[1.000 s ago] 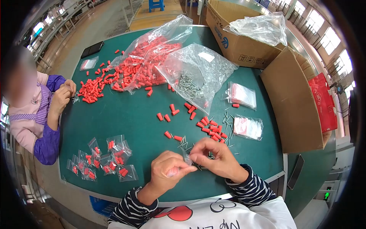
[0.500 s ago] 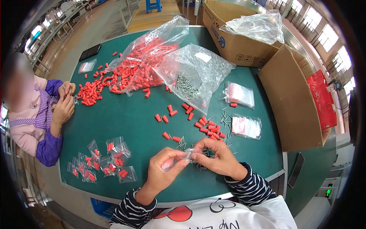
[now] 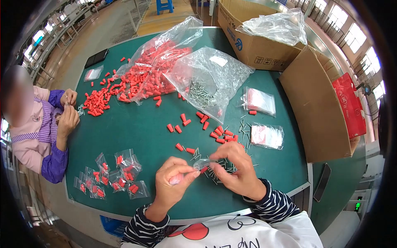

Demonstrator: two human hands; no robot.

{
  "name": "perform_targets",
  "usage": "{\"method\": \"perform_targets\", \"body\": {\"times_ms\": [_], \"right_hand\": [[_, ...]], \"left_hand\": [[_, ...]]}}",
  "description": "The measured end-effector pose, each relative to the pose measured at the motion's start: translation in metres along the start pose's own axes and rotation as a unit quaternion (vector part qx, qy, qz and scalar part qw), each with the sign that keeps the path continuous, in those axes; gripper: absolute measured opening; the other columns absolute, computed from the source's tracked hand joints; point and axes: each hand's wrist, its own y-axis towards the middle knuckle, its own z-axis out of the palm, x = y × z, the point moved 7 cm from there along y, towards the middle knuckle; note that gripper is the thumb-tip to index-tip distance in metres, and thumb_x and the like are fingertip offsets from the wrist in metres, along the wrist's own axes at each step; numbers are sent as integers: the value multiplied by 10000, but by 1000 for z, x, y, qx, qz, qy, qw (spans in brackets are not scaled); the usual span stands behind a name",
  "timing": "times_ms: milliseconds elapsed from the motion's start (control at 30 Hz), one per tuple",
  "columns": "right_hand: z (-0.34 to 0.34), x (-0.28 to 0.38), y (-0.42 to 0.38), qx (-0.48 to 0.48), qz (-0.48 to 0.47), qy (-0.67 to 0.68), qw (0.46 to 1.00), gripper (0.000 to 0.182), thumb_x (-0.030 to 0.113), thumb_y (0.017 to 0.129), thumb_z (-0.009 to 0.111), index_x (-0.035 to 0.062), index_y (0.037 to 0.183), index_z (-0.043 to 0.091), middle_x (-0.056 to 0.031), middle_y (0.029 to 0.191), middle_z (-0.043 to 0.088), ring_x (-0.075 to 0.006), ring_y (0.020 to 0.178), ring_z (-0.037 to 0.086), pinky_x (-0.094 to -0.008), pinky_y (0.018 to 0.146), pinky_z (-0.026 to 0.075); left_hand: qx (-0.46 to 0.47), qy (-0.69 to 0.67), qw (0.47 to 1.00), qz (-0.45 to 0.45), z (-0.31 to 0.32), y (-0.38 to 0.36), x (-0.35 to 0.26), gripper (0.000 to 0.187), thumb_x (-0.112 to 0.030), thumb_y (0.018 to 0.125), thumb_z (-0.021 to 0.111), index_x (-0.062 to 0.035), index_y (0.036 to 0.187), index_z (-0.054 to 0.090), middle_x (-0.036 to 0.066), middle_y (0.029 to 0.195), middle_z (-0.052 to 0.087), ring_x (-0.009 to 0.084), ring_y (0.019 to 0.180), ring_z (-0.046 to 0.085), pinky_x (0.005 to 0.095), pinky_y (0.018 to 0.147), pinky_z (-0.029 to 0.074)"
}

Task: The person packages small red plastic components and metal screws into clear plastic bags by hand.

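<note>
Near the table's front edge, my left hand (image 3: 173,182) is closed on a small clear bag (image 3: 199,164), with a pinkish part of plastic showing in its palm. A red cap (image 3: 204,169) shows at the bag's right side. My right hand (image 3: 235,171) is just right of the bag, thumb and forefinger apart, with nothing visible between them. Screws (image 3: 214,177) lie partly under the right hand, and a pile of red caps (image 3: 223,133) lies just beyond it.
Filled small bags (image 3: 120,177) lie at left. Large bags of red caps (image 3: 153,74) and screws (image 3: 202,95) lie at the back. Flat bag packs (image 3: 266,137) and cardboard boxes (image 3: 314,107) are at right. A co-worker's hands (image 3: 68,113) are at the left edge.
My right hand has let go of the bag and opened, moving slightly up and right. The left hand has shifted slightly left with the bag. A red cap now shows by the bag.
</note>
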Motion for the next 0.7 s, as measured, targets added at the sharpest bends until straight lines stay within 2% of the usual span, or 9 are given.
{"method": "perform_targets", "body": {"times_ms": [100,200,500,700], "right_hand": [[10,9,-3,64,-10,-16,998,157,99,787,750,55,926,694,-82,974,620,-257,907,569,-389,833,400],[16,9,-5,84,-1,-36,996,163,109,785,752,68,933,699,-72,1003,612,-257,921,555,-380,828,389],[19,6,-5,38,0,-14,999,126,62,766,703,45,854,615,-97,1010,606,-269,925,549,-374,801,398],[26,7,-6,15,-3,-22,1000,130,60,761,695,46,824,581,-102,976,596,-279,907,548,-370,784,398]], "left_hand": [[-7,-26,1000,-10,2,-2,3,158,-21,749,841,-28,859,727,51,869,612,115,761,559,246,657,451],[4,-18,1000,-1,5,-3,3,168,-13,745,843,-33,867,729,48,875,618,112,759,561,242,655,450],[25,-61,998,-22,10,-2,4,90,11,826,758,2,901,709,67,907,650,111,771,583,235,669,466],[-93,36,994,41,-3,-3,-9,65,54,836,710,6,868,679,64,855,652,125,762,604,256,670,487]]}}
